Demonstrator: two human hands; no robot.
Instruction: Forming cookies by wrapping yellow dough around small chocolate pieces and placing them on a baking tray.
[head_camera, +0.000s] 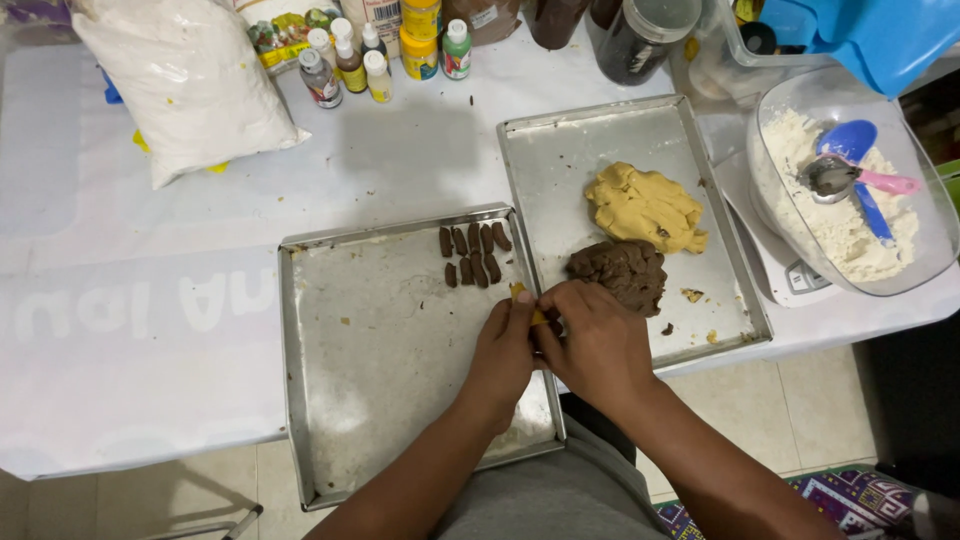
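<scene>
My left hand (502, 350) and my right hand (598, 340) meet over the right edge of a metal baking tray (370, 380), both pinching a small piece of yellow dough (527, 303). Several small brown dough pieces (474, 255) lie in two rows at the tray's far right corner. On a second metal tray (570, 160) to the right sit a yellow dough lump (645, 207) and a brown dough lump (623, 272), the brown one just beyond my right hand.
A clear bowl of flour (850, 200) with a blue spoon and a metal scoop rests on a scale at the right. A white flour bag (190, 80) lies at the back left, beside several small bottles (375, 55). Dark jars stand behind the trays.
</scene>
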